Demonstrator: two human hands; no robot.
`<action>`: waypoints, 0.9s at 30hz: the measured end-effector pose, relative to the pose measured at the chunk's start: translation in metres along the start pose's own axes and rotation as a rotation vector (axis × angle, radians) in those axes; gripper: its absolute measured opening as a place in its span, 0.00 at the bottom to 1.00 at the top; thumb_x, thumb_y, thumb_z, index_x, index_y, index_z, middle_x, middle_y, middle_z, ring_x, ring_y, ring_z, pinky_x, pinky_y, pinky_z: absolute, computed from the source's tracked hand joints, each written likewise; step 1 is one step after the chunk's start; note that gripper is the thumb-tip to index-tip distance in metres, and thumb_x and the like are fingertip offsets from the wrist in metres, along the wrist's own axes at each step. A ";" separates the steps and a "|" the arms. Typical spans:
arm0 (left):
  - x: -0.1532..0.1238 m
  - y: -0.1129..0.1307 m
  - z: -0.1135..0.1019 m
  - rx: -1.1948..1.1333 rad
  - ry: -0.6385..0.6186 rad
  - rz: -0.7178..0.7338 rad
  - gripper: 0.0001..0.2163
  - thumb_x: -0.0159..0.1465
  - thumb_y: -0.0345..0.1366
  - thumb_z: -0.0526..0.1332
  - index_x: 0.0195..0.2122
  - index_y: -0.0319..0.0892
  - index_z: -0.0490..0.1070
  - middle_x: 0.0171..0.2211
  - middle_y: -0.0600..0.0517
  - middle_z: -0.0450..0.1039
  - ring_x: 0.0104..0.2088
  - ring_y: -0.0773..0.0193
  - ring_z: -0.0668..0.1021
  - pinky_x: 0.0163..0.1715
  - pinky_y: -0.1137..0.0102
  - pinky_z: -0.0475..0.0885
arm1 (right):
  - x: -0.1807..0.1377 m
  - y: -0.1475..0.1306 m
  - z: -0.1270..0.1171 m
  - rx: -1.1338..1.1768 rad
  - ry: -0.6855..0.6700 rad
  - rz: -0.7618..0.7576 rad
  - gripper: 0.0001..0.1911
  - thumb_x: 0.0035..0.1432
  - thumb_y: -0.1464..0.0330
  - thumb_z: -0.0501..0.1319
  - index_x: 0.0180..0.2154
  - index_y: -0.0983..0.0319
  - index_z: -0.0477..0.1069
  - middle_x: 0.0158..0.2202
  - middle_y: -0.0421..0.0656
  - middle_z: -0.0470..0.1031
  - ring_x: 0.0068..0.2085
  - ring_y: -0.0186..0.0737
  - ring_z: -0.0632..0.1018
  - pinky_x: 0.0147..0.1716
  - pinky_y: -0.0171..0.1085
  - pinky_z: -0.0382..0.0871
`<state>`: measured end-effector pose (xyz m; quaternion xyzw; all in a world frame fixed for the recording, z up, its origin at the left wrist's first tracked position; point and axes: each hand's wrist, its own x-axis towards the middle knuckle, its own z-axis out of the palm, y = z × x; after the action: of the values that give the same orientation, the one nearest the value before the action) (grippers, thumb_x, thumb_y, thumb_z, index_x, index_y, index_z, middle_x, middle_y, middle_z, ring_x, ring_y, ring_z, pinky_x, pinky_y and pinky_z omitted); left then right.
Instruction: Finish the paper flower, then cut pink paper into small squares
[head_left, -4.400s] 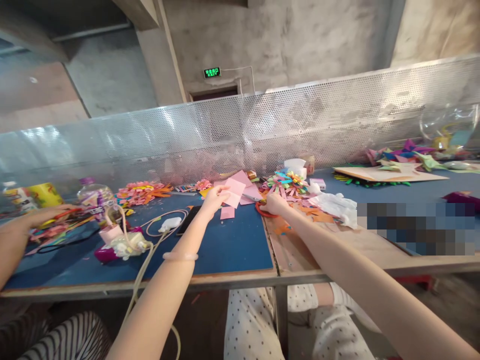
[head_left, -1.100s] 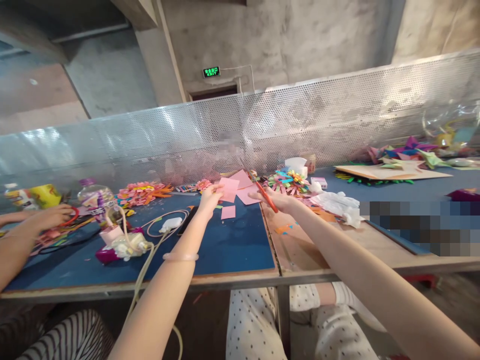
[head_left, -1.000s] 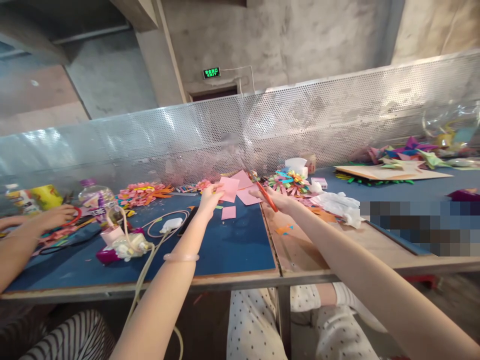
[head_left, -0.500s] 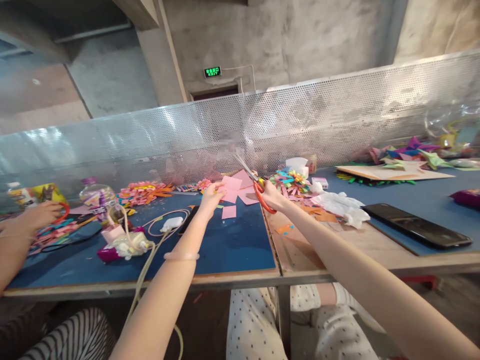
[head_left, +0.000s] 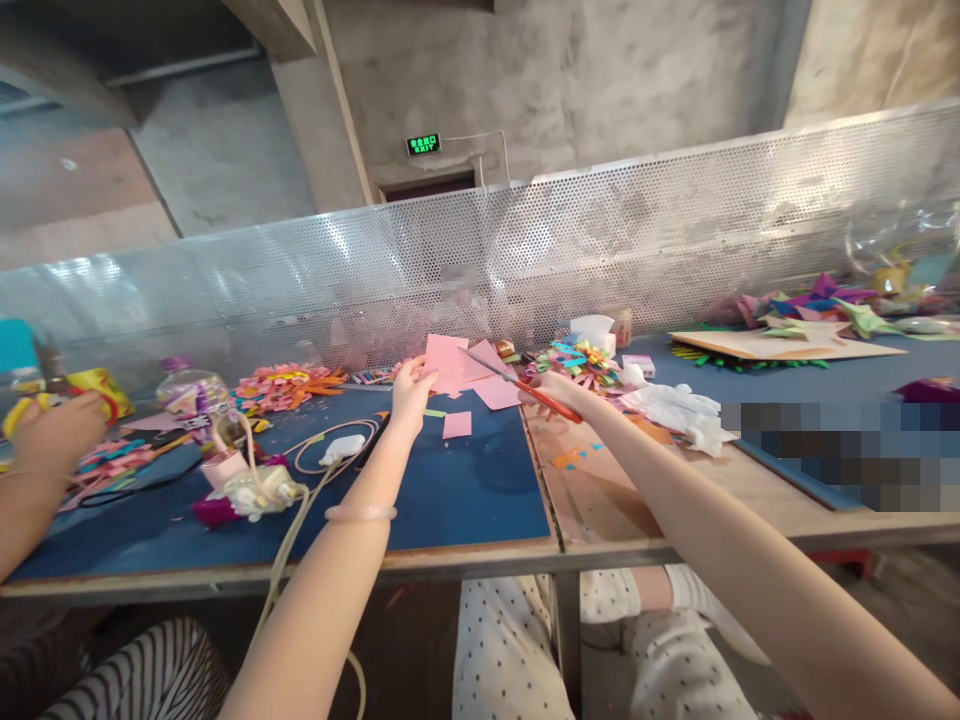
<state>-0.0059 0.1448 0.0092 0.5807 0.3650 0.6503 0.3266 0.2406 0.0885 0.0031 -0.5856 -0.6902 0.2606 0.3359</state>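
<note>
Pink paper (head_left: 448, 362) is pinched in the left hand (head_left: 410, 394) while the right hand (head_left: 562, 388) grips red-handled scissors (head_left: 534, 391).

Red-handled metal scissors (head_left: 534, 393) R of rectangular pink paper (head_left: 447, 360), above worktop (head_left: 465, 505); clear purple-capped plastic bottle (head_left: 180, 389) to L; grey perforated metal screen (head_left: 637, 240) bhd far edge.

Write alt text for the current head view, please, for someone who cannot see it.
A person's left hand holds a pink paper sheet, the right hand red-handled scissors pointing toward it. Colourful paper pieces lie on the blue tabletop.
</note>
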 end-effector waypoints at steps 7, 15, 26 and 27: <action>-0.004 0.003 0.003 -0.016 -0.076 -0.013 0.22 0.49 0.34 0.64 0.48 0.41 0.67 0.48 0.45 0.69 0.41 0.60 0.76 0.32 0.73 0.72 | -0.003 0.002 0.000 0.084 -0.072 0.020 0.12 0.42 0.61 0.64 0.21 0.65 0.71 0.13 0.41 0.68 0.19 0.38 0.73 0.22 0.33 0.65; -0.009 0.009 0.007 0.013 -0.113 -0.008 0.22 0.50 0.33 0.63 0.48 0.43 0.68 0.49 0.45 0.69 0.44 0.60 0.75 0.34 0.73 0.72 | 0.005 0.008 -0.003 0.243 -0.215 0.084 0.08 0.43 0.65 0.61 0.26 0.63 0.72 0.20 0.45 0.75 0.21 0.42 0.75 0.16 0.33 0.65; -0.010 0.006 0.008 -0.039 -0.207 0.018 0.22 0.50 0.29 0.59 0.49 0.41 0.68 0.48 0.46 0.71 0.41 0.62 0.76 0.35 0.72 0.72 | 0.005 0.010 -0.002 0.157 -0.181 0.074 0.07 0.42 0.66 0.62 0.24 0.63 0.73 0.21 0.45 0.75 0.23 0.41 0.76 0.16 0.31 0.64; -0.010 0.006 0.008 -0.037 -0.210 0.015 0.22 0.50 0.29 0.59 0.49 0.41 0.67 0.47 0.46 0.71 0.41 0.62 0.76 0.34 0.72 0.72 | 0.004 0.009 -0.002 0.160 -0.172 0.074 0.07 0.42 0.66 0.62 0.23 0.63 0.73 0.20 0.45 0.75 0.23 0.41 0.76 0.16 0.30 0.64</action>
<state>0.0035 0.1339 0.0099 0.6422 0.3124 0.5948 0.3690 0.2474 0.0945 -0.0023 -0.5578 -0.6712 0.3762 0.3112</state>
